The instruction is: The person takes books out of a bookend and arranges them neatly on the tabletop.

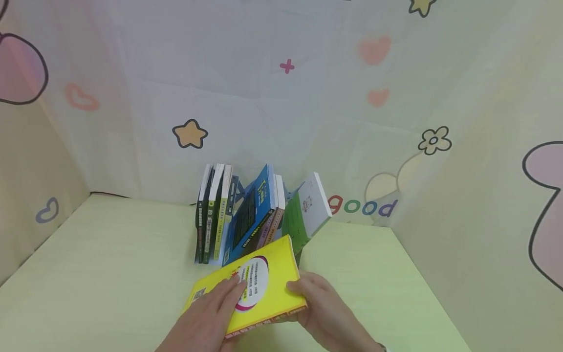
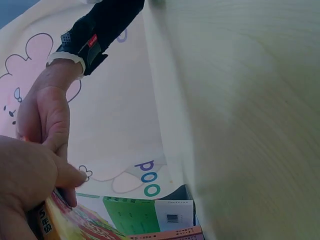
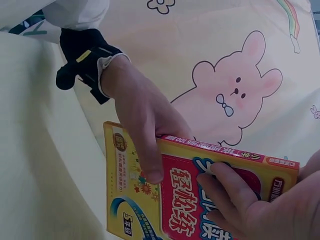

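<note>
A yellow book (image 1: 277,264) is held tilted above the table, in front of a row of books. My left hand (image 1: 206,315) grips its near left part, fingers across the upper cover and thumb (image 3: 151,160) against the colourful underside. At the right end my right hand (image 1: 327,308) holds it, thumb on top and fingers (image 3: 225,192) spread under the cover. Only part of the book (image 2: 75,220) appears in the left wrist view, where my left hand (image 2: 30,175) hides much of it.
Behind the held book stand several upright books (image 1: 213,215). A blue book (image 1: 252,215) leans beside them, and a green and white book (image 1: 308,208) tilts at the right. The pale table (image 1: 110,264) meets a patterned cloth backdrop (image 1: 246,122).
</note>
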Tool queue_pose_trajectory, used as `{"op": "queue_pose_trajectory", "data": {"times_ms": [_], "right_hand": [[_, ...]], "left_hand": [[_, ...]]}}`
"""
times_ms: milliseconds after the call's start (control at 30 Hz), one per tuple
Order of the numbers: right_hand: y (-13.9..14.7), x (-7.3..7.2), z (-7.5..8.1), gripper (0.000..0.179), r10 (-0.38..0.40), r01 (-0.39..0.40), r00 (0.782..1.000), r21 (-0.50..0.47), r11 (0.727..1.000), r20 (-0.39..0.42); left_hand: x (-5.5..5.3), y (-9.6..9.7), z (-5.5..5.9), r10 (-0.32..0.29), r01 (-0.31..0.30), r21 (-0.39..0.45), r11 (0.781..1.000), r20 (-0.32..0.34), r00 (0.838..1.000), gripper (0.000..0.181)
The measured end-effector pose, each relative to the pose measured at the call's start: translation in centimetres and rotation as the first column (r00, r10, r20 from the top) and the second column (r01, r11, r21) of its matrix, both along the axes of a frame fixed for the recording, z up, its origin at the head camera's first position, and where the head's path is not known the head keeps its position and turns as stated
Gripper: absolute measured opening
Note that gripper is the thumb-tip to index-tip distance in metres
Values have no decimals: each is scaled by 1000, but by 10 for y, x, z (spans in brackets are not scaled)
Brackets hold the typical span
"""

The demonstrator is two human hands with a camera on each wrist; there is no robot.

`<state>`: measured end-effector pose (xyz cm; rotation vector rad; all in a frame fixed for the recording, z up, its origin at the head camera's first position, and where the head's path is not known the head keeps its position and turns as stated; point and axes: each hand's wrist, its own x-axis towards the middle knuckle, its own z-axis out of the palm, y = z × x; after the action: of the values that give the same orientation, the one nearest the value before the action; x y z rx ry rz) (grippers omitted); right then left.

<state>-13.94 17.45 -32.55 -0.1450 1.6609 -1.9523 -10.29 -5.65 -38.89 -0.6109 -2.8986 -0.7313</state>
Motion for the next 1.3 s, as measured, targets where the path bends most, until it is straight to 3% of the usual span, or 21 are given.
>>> {"op": "queue_pose_trajectory", "data": {"times_ms": [300,400,600,733,1000,1133,1300], "right_hand": [[-7,-3,-5,61,13,-12,1000,-65,998,6],[-8,-2,-4,60,35,-35,999,-91,995,-11],[-9,-4,0,64,116,-125,990,-126,984,-76],[-11,-6,3,66,131,-145,986,-133,980,-106],[-12,-11,3,68,121,-142,982,-144,979,-147],[-9,-14,1,66,124,-146,974,-110,983,-192],[-1,-20,-2,61,99,-107,968,-21,994,-230]], "left_hand": [[2,-5,1,34,-37,38,999,78,996,110],[2,-6,4,56,-59,29,998,83,995,105],[1,-9,12,103,-103,11,995,26,994,90],[0,-12,17,112,-112,14,994,-14,994,87],[-4,-24,30,163,-160,114,981,-23,986,75],[-8,-35,39,146,-156,243,957,58,988,62],[-8,-50,50,144,-208,385,899,188,972,50]]}}
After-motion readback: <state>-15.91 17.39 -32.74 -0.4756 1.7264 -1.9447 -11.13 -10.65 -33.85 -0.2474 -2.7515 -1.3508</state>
